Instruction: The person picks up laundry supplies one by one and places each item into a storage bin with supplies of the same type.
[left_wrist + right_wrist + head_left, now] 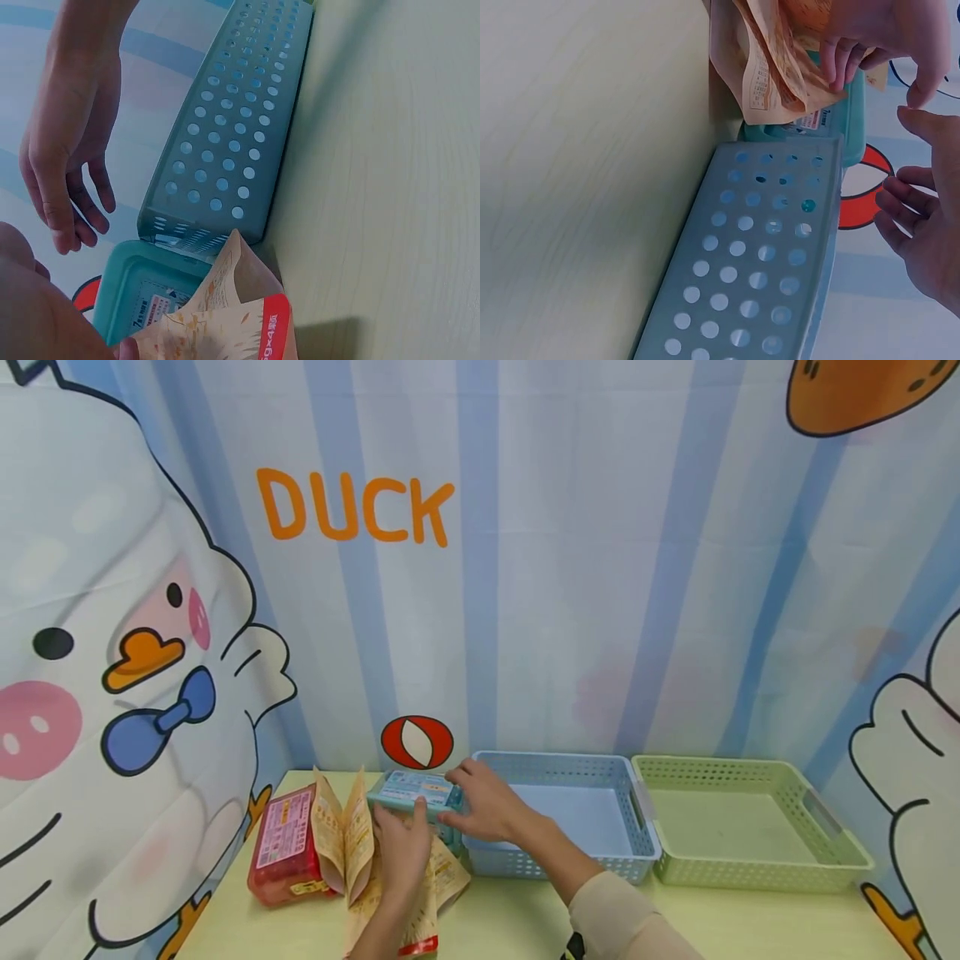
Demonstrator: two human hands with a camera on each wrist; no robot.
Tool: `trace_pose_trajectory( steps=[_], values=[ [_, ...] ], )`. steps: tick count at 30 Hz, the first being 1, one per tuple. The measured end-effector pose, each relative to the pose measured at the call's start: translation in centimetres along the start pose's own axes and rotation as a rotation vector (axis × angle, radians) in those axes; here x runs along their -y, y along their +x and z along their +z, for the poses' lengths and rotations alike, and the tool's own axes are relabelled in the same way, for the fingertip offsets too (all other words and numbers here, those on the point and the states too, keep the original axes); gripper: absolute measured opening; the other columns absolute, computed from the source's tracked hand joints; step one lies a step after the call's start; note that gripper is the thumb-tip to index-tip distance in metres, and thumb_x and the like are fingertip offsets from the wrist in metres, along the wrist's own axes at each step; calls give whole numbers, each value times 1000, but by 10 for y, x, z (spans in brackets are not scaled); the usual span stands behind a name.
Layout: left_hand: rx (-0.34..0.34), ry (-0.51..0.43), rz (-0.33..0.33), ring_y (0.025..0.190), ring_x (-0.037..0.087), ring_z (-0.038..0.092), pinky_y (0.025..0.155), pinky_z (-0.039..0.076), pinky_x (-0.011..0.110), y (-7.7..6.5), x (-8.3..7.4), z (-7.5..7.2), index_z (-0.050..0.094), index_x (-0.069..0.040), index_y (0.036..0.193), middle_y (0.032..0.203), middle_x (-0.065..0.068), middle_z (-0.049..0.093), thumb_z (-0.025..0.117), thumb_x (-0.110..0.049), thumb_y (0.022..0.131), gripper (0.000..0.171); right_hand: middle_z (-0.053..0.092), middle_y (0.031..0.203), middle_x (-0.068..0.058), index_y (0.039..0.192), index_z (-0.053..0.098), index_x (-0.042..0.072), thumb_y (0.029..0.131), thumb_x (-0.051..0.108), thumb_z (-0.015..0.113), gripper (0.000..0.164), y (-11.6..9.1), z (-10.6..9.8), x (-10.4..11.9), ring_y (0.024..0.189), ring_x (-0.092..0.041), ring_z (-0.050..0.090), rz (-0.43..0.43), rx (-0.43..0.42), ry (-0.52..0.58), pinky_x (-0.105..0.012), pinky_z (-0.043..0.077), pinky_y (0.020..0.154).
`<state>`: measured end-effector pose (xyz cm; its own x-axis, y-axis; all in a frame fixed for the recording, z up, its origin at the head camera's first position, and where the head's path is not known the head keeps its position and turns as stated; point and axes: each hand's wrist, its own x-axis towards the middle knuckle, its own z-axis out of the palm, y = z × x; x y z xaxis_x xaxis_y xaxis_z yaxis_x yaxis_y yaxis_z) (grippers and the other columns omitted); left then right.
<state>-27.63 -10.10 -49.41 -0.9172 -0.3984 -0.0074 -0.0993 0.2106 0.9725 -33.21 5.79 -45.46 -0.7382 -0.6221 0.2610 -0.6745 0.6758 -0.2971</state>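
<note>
On the table (517, 914), red package (281, 852), head view only, left fingers (844, 61) parted, right fingers (907, 196) spread

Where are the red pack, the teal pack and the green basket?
Red pack (283, 839): head view, on its pink label.
Teal pack (412, 788): head view, on its label.
Green basket (731, 820): head view, on its bare floor.

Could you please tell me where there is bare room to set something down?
The table is bare in front of the green basket and, between paper bags and right sleeve, in front of the blue basket. Its left side is crowded: red pack, paper bags, teal box.
</note>
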Motion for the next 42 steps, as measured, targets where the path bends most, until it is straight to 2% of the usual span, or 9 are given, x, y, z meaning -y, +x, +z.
trace_pose_trajectory(
  steps=[4,6,9,15,21,25,29,36,42],
  values=[
    [-42,-94,21,129,46,52,106,44,61,7,6,3,5,12,163,145,35,45,50,-33,112,82,60,122,-7,138,63,2,100,40,74,55,4,5,1,108,-21,58,11,27,-20,-38,53,95],
    [-67,-145,25,115,40,56,97,47,55,11,8,5,14,14,160,130,30,52,49,-29,112,73,60,120,-6,137,64,3,100,39,74,52,6,8,1,106,-20,58,22,43,-29,-36,54,93],
    [-100,-204,1,109,36,54,95,46,52,16,11,7,24,16,155,122,25,52,48,-28,112,66,61,117,-5,134,65,4,100,36,75,48,8,12,2,104,-19,59,24,59,-57,-34,54,91],
    [-109,-207,-61,106,35,54,94,45,50,21,16,9,30,17,151,120,22,52,51,-29,111,64,59,108,-3,120,70,7,101,30,75,31,8,19,4,99,-17,57,16,60,-108,-31,53,87],
    [-150,-244,-59,93,25,55,78,46,30,27,22,12,37,13,143,111,15,55,60,-25,108,56,57,99,0,109,68,11,101,17,73,11,9,23,4,90,-15,55,6,28,-132,-31,53,82],
    [-148,-270,-65,92,23,54,73,44,24,29,23,12,39,12,140,111,15,53,62,-23,107,53,57,95,1,105,65,13,100,16,74,11,12,26,4,86,-16,55,-3,22,-176,-31,51,77],
    [-131,-281,-75,92,23,52,75,43,26,32,22,11,39,10,137,111,14,50,62,-23,107,50,57,93,0,102,62,13,98,15,75,14,14,28,5,84,-17,56,-2,13,-225,-32,50,75],
    [-135,-268,-88,94,24,52,76,44,28,37,23,9,39,9,138,113,14,50,63,-22,106,51,62,110,-4,117,62,8,102,14,70,17,11,37,8,102,-20,63,-54,19,-305,-32,56,88],
    [-158,-264,-49,95,24,53,77,44,28,39,20,7,42,8,135,110,13,53,67,-20,103,50,58,107,-4,116,60,7,101,11,69,18,10,40,7,98,-20,60,-59,-8,-298,-33,54,84]
  ],
)
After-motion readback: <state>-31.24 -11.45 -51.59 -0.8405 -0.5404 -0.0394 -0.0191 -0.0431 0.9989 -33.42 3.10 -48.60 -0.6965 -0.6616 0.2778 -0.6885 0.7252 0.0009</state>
